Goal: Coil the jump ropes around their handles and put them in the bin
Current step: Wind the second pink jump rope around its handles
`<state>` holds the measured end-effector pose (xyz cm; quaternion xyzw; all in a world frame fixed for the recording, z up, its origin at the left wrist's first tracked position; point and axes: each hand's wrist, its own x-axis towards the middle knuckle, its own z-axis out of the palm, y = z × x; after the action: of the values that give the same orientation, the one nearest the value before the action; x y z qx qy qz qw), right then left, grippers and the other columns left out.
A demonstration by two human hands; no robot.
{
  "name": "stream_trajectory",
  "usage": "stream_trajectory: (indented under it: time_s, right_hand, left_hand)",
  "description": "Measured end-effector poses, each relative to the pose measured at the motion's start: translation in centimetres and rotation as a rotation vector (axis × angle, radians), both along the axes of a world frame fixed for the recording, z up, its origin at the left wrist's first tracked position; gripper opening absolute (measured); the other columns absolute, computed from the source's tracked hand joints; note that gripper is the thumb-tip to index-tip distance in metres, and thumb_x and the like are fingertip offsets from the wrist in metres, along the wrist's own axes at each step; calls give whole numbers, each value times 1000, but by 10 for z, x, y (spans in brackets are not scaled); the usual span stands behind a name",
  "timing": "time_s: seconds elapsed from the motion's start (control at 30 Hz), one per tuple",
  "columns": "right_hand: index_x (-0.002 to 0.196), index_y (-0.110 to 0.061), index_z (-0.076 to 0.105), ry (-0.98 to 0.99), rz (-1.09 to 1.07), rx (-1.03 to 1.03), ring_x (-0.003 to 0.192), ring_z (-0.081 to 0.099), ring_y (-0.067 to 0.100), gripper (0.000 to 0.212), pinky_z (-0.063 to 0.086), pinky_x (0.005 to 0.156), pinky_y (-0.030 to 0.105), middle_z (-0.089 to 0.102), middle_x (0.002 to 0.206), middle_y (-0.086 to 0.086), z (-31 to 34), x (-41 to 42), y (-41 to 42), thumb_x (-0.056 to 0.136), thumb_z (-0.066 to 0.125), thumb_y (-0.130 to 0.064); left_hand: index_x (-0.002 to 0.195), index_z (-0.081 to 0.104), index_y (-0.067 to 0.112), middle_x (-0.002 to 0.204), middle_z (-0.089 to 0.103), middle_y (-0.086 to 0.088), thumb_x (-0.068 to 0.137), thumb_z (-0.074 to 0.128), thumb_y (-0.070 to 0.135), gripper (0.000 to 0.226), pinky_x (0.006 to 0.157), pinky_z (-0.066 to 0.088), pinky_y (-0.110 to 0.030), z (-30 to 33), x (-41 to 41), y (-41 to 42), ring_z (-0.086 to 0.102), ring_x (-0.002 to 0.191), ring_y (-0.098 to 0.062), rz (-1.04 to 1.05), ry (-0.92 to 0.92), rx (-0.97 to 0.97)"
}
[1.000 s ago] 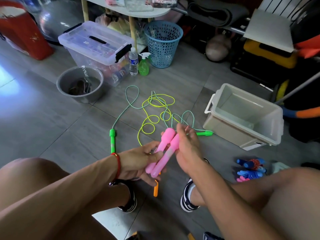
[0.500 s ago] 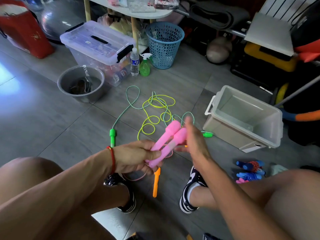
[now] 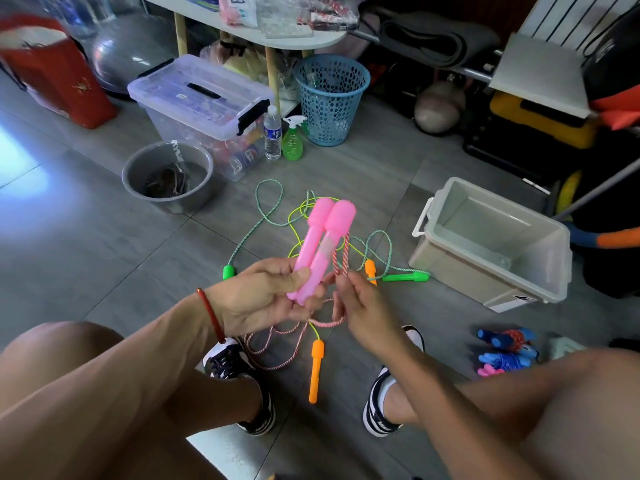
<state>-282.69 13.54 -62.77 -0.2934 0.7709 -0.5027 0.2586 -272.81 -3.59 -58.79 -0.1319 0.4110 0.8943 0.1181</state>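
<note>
- Jump ropes are lying across the grey tiled floor (image 3: 104, 237) in front of a seated person, and one pink set is being held up above the tangle.
- Sitting to the right, well apart from the hands, the open pale bin (image 3: 540, 292) is showing nothing inside.
- Standing along the back are a clear lidded storage box (image 3: 194, 98), a blue mesh basket (image 3: 332, 102) and a grey bowl (image 3: 166, 178).
- Spreading over the tiles, the green-handled rope (image 3: 266, 216) and the yellow rope with orange handles (image 3: 316, 372) are looping over each other between the bowl and the bin.
- Lying near the person's right knee, a bundle of blue handles with rope wound round them (image 3: 505, 351) is sitting on the floor.
- Closing around their lower ends, the left hand (image 3: 263, 296) is holding the two pink handles (image 3: 322, 244) side by side, knobs pointing up and away.
- Pinching with fingertips just beside the handles, the right hand (image 3: 367, 306) is gripping the pink-and-white twisted rope (image 3: 341, 258), which is running up along the right handle.
- Hanging below both hands, the rest of that rope is trailing in loops down to the floor between the two shoes.
</note>
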Motion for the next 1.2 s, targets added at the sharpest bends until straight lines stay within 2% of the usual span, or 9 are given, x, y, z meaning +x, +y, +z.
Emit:
stream_trajectory:
  time_s: [0.07, 0.2, 0.33, 0.4, 0.57, 0.8, 0.93, 1.07, 1.2]
  right_hand:
    - [81, -48, 52, 150, 73, 122, 64, 58, 10, 38, 48, 65, 32, 58, 63, -13, 2, 12, -3, 108, 37, -26]
    - [90, -29, 51, 295, 171, 243, 81, 59, 24, 23, 44, 71, 35, 58, 74, -10, 18, 17, -10, 107, 37, -24]
    - [88, -37, 61, 74, 215, 223, 61, 63, 12, 33, 57, 61, 37, 64, 67, -3, 21, 10, -14, 104, 38, -19]
    - [82, -40, 65, 10, 237, 210, 54, 59, 8, 38, 52, 51, 30, 61, 61, -1, 20, 6, -11, 107, 39, -27]
    - [89, -23, 70, 14, 270, 183, 56, 51, 8, 36, 47, 58, 33, 54, 57, -11, 17, 0, -1, 107, 42, -37]
    - [91, -22, 63, 443, 269, 397, 70, 54, 18, 26, 45, 65, 38, 61, 73, -7, 38, -48, 29, 100, 52, -44]
    - [102, -35, 68, 734, 311, 430, 74, 57, 11, 33, 48, 66, 35, 52, 79, -17, 58, -67, 51, 96, 45, -58]
    - [92, -33, 69, 1022, 421, 364, 68, 59, 15, 37, 47, 56, 33, 56, 77, -12, 100, -77, 41, 94, 43, -60]
    - [87, -30, 68, 1114, 543, 301, 69, 58, 15, 25, 42, 56, 31, 59, 78, -10, 127, -75, 9, 88, 60, -54]
  left_hand:
    - [117, 54, -7, 100, 51, -22, 94, 54, 8, 28, 56, 45, -26, -2, -2, 3, 60, 64, -21, 102, -24, -20]
    - [119, 51, -9, 98, 42, -22, 91, 53, 12, 35, 53, 44, -25, -5, -3, 3, 55, 64, -20, 152, -26, -35]
    - [124, 53, -16, 118, 43, -31, 97, 50, 10, 38, 55, 47, -26, -5, -1, -1, 54, 67, -19, 126, 9, -1]
    - [123, 52, -13, 116, 53, -28, 99, 50, 8, 32, 54, 45, -25, -1, -1, -2, 53, 67, -18, 154, 34, 2]
    - [116, 53, -4, 100, 58, -18, 96, 50, 11, 25, 53, 40, -24, 8, -1, -12, 50, 67, -18, 143, 60, -40]
    - [128, 48, 4, 87, 56, -15, 91, 54, 16, 39, 53, 36, -26, 0, 1, -26, 45, 62, -20, 188, 13, -400]
    - [99, 57, 5, 74, 50, -9, 100, 49, 13, 11, 53, 39, -26, -10, 0, -34, 43, 57, -16, 82, -10, -839]
    - [96, 52, 15, 71, 57, -1, 102, 49, 12, 7, 62, 45, -30, -22, -7, -23, 54, 60, -16, -201, -69, -1248]
    - [114, 52, 11, 105, 66, -10, 95, 53, 7, 19, 79, 46, -33, -18, -12, 16, 63, 97, -29, -577, 50, -1521]
